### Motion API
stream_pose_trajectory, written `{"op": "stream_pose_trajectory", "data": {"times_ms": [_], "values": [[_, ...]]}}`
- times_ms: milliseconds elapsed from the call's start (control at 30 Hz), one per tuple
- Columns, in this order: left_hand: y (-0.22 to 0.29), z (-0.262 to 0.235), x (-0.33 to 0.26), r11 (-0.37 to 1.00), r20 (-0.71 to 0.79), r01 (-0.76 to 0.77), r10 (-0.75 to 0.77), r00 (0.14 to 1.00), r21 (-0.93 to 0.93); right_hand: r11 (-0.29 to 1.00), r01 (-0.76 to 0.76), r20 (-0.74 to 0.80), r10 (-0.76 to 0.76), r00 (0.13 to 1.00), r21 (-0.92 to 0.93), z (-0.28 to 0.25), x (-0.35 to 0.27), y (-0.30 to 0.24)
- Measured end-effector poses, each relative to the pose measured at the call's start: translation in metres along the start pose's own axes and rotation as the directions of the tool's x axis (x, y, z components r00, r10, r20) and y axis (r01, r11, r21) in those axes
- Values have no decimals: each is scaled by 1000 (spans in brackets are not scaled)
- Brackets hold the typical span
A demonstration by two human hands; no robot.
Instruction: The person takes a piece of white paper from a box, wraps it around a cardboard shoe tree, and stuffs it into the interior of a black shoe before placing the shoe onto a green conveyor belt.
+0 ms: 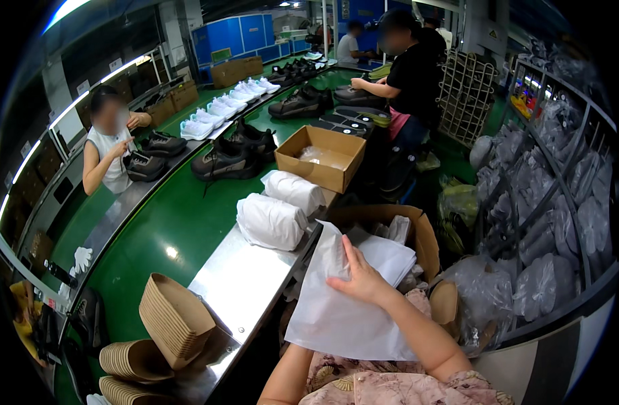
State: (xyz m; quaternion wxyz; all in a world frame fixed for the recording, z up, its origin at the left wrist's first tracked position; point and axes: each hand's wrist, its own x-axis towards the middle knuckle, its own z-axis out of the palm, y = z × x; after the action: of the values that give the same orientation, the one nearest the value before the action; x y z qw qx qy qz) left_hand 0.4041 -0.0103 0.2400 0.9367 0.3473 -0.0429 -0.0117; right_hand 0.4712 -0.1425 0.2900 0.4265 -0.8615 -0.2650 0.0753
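Observation:
A large sheet of white tissue paper [350,331] hangs in front of my body, its upper end raised in a fold. My right hand [365,278] grips it there, thumb on the left and fingers pointing up along the fold. Whether anything lies inside the paper is hidden. My left forearm [284,381] goes up beneath the sheet, which covers that hand. Just beyond, two white paper-wrapped bundles [272,221] sit on the metal ledge [231,270]. More white sheets [383,256] lie to the right of my right hand, over an open carton [424,243].
Nested brown cardboard forms [177,320] stand at the near left. Dark shoes [231,154] and a brown box [321,158] stand along the green conveyor [167,236]. One person [110,148] works across it, another [407,88] farther up. A rack of bagged items [549,175] borders the right.

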Motion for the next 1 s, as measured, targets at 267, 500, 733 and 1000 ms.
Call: {"op": "stream_pose_trajectory", "data": {"times_ms": [267,500,733,1000], "values": [[9,4,0,999,43,24,-25,999,30,979,-83,120,62,991,184,-14,8,-7],[9,0,1,985,49,117,-124,991,128,958,-73,105,45,993,278,-17,6,-5],[44,-36,-10,784,-374,-40,339,863,620,958,46,-415,-166,895,-283,-46,8,2],[0,28,-12,815,-130,-211,328,936,539,843,31,-480,-335,810,-536,12,-3,-40]]}}
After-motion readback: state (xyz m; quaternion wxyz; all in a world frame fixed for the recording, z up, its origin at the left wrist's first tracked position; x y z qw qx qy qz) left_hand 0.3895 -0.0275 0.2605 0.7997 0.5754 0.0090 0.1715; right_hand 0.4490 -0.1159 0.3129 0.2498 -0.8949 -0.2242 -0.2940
